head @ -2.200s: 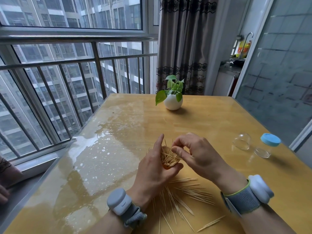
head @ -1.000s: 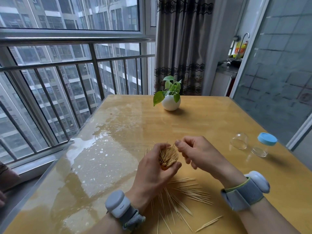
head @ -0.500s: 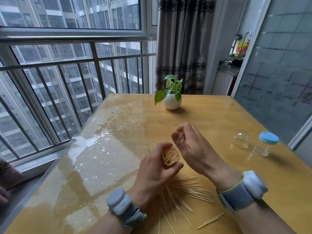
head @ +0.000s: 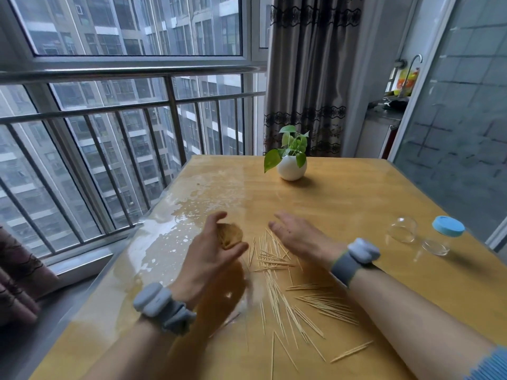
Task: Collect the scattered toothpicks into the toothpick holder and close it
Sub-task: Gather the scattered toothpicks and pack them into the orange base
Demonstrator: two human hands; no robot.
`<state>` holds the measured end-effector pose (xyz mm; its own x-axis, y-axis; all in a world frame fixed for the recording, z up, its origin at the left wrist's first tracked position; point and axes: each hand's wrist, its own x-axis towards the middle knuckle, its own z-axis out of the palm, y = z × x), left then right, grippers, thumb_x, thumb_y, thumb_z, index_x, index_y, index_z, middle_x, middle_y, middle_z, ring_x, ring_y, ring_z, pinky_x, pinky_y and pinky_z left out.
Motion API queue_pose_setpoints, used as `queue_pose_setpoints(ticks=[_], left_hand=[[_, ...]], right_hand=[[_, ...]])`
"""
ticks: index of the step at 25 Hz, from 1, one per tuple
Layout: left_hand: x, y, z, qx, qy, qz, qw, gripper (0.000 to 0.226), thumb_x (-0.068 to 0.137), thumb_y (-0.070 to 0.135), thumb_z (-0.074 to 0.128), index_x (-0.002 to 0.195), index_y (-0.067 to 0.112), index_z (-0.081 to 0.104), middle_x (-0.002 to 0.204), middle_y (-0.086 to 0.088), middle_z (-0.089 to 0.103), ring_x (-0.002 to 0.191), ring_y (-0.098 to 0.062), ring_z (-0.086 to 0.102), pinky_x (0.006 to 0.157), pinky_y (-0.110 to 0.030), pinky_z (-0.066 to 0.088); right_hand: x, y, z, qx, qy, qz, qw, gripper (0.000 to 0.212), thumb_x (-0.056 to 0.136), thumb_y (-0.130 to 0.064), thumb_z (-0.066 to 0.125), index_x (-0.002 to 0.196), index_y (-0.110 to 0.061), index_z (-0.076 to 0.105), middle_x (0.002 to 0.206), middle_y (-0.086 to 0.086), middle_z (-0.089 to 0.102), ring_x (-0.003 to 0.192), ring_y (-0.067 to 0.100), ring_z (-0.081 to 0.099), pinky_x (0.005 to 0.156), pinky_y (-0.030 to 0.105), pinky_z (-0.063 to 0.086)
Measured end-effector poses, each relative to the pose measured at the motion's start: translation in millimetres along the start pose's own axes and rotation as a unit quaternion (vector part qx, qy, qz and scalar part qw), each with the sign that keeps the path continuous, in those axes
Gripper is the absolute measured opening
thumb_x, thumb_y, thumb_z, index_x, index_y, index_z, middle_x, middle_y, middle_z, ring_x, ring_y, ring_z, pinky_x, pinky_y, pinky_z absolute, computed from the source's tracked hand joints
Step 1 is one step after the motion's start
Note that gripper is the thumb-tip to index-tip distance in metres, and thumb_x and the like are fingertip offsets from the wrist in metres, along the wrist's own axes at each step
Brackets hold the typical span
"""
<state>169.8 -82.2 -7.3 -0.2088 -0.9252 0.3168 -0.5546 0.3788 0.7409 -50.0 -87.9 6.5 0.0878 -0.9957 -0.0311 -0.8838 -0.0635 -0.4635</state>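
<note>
At lower centre of the frame, the left hand [head: 208, 255] grips a toothpick bundle [head: 230, 235] while the flat, empty right hand [head: 299, 234] hovers over the scattered toothpicks [head: 277, 260]: gathering looks midway, so next comes raking more together, then the holder [head: 436, 244] at far right.

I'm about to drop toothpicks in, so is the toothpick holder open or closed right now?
Open. Its clear dome lies on the table beside the blue-ended holder, not fitted on it.
</note>
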Motion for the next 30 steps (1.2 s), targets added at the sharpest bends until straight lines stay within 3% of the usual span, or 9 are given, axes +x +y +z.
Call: queue_pose_setpoints(ticks=[5,8,10,12,14,18,24,26,30], left_hand=[[4,-27,0,0.011,0.004,-0.042,0.999,0.096,0.072,0.043,0.084,0.148,0.031,0.026,0.109,-0.010,0.065,0.095,-0.025,0.065,0.092,-0.040,0.053],[-4,-24,1,0.016,0.003,-0.038,0.999,0.123,0.068,0.051,0.084,0.157,0.026,0.003,0.151,-0.014,0.041,0.134,-0.025,0.046,0.112,-0.039,0.039],[-22,-15,-6,0.028,0.075,-0.004,0.997,0.120,0.073,0.059,0.075,0.158,0.019,0.000,0.164,-0.004,0.015,0.149,-0.015,0.019,0.121,-0.037,0.024],[-57,-3,-11,0.040,0.102,0.055,0.992,0.100,0.082,0.063,0.064,0.157,0.017,0.015,0.160,0.004,0.024,0.142,-0.006,0.025,0.116,-0.030,0.026],[-94,12,-6,0.101,-0.026,0.090,0.990,0.090,0.085,0.072,0.048,0.155,0.023,0.021,0.158,0.010,0.026,0.142,-0.001,0.024,0.115,-0.018,0.021],[-118,19,24,0.323,-0.242,0.095,0.910,0.096,0.088,0.079,0.016,0.154,0.019,-0.019,0.158,0.003,-0.029,0.147,-0.013,-0.028,0.122,-0.036,-0.012],[-71,31,59,0.222,-0.186,0.063,0.955,0.069,0.104,0.036,0.027,0.155,0.006,-0.008,0.166,-0.013,-0.002,0.153,-0.021,-0.005,0.124,-0.031,-0.002],[-70,31,51,0.192,-0.170,0.049,0.965,0.068,0.103,0.032,0.028,0.156,0.006,-0.005,0.165,-0.013,0.000,0.153,-0.021,-0.002,0.124,-0.031,-0.001],[-81,12,39,0.322,-0.179,0.041,0.929,0.079,0.091,0.050,0.005,0.155,0.004,-0.001,0.164,-0.018,0.005,0.152,-0.028,0.000,0.124,-0.042,0.003]], right_hand=[[0,-8,38,-0.102,-0.061,-0.076,0.990,0.049,0.105,-0.040,0.031,0.135,-0.004,0.044,0.146,0.019,0.042,0.138,0.033,0.034,0.115,0.041,0.025],[-37,-7,41,-0.052,-0.062,-0.121,0.989,0.049,0.104,-0.038,0.035,0.144,-0.009,0.037,0.150,0.015,0.041,0.139,0.029,0.036,0.115,0.038,0.028],[-64,6,31,-0.008,-0.010,-0.088,0.996,0.060,0.103,-0.047,0.033,0.153,-0.015,0.026,0.159,0.007,0.031,0.146,0.020,0.028,0.117,0.028,0.021],[-95,28,21,-0.044,0.029,-0.039,0.998,0.086,0.091,-0.074,0.018,0.156,-0.018,0.017,0.164,0.002,0.018,0.150,0.014,0.013,0.120,0.026,0.011],[-126,44,21,-0.115,0.001,-0.001,0.993,0.115,0.069,-0.091,-0.006,0.157,-0.018,0.005,0.165,0.000,0.004,0.151,0.011,-0.001,0.121,0.026,-0.001],[-141,35,40,-0.163,-0.031,0.012,0.986,0.122,0.061,-0.089,-0.020,0.157,-0.014,-0.006,0.165,0.006,-0.010,0.151,0.016,-0.013,0.122,0.033,-0.009],[-92,6,48,-0.064,-0.002,0.025,0.998,0.083,0.094,-0.065,0.012,0.156,-0.010,0.011,0.165,0.010,0.008,0.152,0.020,0.003,0.123,0.034,0.002],[-95,14,29,-0.025,-0.012,-0.027,0.999,0.095,0.085,-0.077,0.015,0.156,-0.014,0.012,0.165,0.005,0.010,0.152,0.016,0.005,0.123,0.032,0.006],[-138,46,14,-0.188,-0.120,-0.179,0.958,0.119,0.067,-0.092,0.034,0.156,-0.024,-0.008,0.160,-0.011,-0.015,0.148,0.003,-0.016,0.120,0.022,-0.010]])
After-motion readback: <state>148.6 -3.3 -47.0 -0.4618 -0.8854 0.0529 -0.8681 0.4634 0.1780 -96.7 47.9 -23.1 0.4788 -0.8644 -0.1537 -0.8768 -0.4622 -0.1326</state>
